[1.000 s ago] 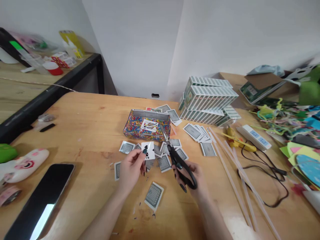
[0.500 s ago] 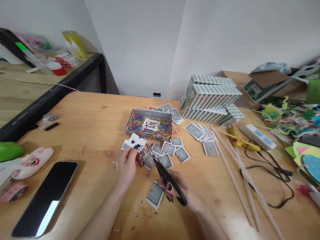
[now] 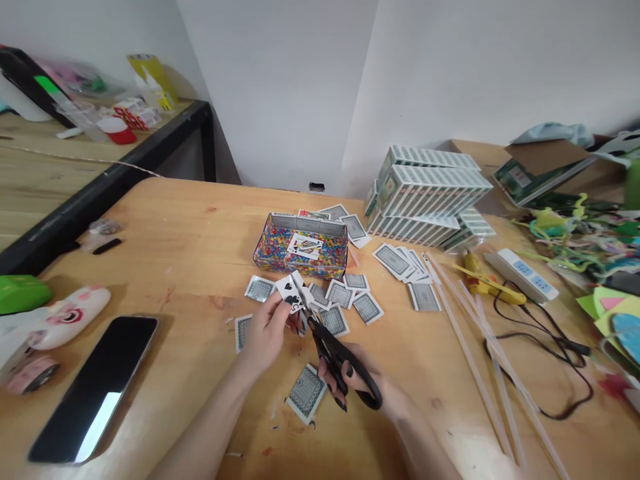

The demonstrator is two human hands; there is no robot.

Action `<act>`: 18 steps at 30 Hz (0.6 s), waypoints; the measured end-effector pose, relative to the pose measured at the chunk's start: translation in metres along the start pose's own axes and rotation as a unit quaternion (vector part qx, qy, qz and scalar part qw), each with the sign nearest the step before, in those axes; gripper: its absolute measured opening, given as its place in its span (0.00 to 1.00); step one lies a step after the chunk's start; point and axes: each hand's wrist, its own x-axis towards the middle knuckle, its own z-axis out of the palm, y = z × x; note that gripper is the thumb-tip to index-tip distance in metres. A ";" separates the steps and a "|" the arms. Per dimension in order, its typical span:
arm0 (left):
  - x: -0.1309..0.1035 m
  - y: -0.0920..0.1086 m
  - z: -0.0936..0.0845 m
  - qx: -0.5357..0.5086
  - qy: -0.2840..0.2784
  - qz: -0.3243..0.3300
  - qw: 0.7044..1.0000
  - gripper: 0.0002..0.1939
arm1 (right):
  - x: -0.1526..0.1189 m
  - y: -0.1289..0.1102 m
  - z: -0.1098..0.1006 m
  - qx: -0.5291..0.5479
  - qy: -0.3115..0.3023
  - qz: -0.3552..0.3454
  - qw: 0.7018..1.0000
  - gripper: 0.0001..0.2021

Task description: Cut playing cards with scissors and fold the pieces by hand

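The playing card [image 3: 288,292] has moved rightward since earlier. I see it pinched in the left hand [image 3: 265,335], its right side at the scissors [image 3: 336,345], which the right hand [image 3: 356,380] is gripping.

The scissor handles [image 3: 334,347] are black, the card [image 3: 287,289] white with black spades.

Open box [image 3: 295,267] sits about mid-worktop [image 3: 190,227], nearer the far edge, one card [image 3: 305,247] lying in it. Loose cards [image 3: 367,307] are scattered in front, and the scissors [image 3: 326,338] are up over that stretch. Stacked cartons [image 3: 433,193] hog the far edge, right of the box. From where I'm standing, the sticks [image 3: 467,343] run down the right side, glue gun [image 3: 477,279] and power strip [image 3: 523,275] closer to the right edge. Phone's [image 3: 97,387] towards the near left corner.
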 end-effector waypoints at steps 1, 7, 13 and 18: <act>0.000 -0.001 0.000 0.000 -0.002 0.002 1.000 0.09 | 0.000 -0.001 0.001 -0.002 -0.001 -0.001 1.000 0.23; -0.001 -0.005 0.002 -0.016 -0.016 -0.003 1.000 0.08 | -0.001 -0.003 0.002 0.007 -0.001 -0.001 1.000 0.23; -0.001 -0.005 0.002 -0.011 -0.004 -0.007 1.000 0.08 | 0.000 -0.001 0.001 0.019 -0.007 -0.007 1.000 0.22; 0.000 -0.005 0.002 -0.016 -0.006 -0.008 1.000 0.08 | 0.001 -0.004 0.002 0.016 -0.006 0.000 1.000 0.22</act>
